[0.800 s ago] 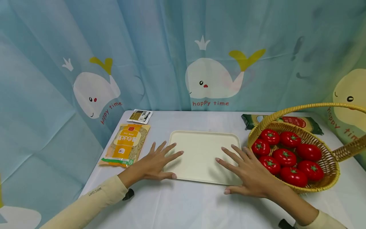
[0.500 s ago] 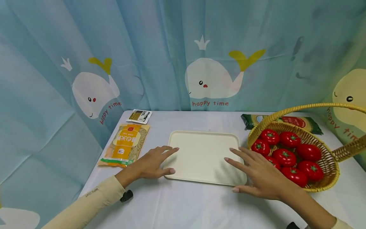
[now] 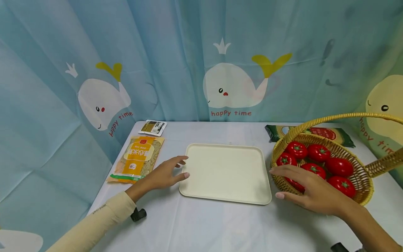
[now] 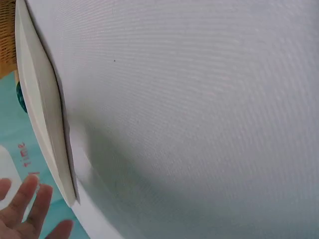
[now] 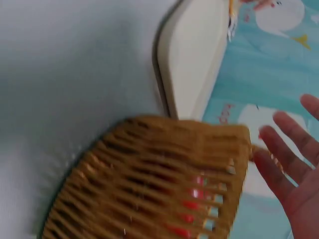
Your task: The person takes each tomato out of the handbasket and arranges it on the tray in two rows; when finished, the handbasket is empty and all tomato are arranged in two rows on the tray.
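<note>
A cream rectangular tray (image 3: pixel 225 175) lies on the white-covered table, between the two hands in the head view. My left hand (image 3: pixel 165 173) is at its left edge, fingers relaxed and slightly bent, holding nothing. My right hand (image 3: pixel 311 190) hovers over the near left side of a yellow wicker basket (image 3: pixel 366 197), fingers fairly straight and nothing in them. The basket holds several red tomatoes (image 3: pixel 339 167), and the hand hides some of them. In the right wrist view the fingers (image 5: pixel 299 142) stand above the woven basket wall (image 5: pixel 149 174).
An orange-labelled bag of noodles (image 3: pixel 136 159) lies left of the tray, with a small white-and-gold packet (image 3: pixel 153 128) behind it. Beyond the basket lies a dark green packet (image 3: pixel 341 136). The basket's tall handle (image 3: pixel 333 118) arches over it. A blue whale-print curtain (image 3: pixel 176 70) closes off the back.
My right hand has moved right, from over the tray's right part to over the basket. My left hand has drawn back left to the tray's edge, its spread fingers now closer together.
</note>
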Demonstrator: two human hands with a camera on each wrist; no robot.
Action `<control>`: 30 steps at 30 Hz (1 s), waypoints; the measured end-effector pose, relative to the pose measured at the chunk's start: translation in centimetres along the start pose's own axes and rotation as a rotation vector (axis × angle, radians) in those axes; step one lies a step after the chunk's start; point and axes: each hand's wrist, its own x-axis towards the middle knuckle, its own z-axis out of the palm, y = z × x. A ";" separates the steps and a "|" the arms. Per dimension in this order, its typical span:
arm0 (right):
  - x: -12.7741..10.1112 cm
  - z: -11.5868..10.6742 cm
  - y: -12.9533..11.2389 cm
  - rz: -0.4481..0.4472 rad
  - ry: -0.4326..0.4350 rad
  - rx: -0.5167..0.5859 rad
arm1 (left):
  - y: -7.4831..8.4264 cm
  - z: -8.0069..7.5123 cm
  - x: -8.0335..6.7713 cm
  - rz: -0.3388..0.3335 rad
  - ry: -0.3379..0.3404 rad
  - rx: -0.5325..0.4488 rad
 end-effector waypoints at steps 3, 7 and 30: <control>-0.3 -0.8 0.9 0.026 0.016 0.065 | -0.3 0.0 0.3 -0.028 0.008 -0.064; -0.6 -1.9 2.3 0.075 0.051 0.137 | -0.8 -0.2 0.8 -0.094 0.006 -0.133; 1.5 -5.4 11.3 0.434 -0.033 0.227 | -2.2 0.0 3.3 -0.482 -0.007 -0.406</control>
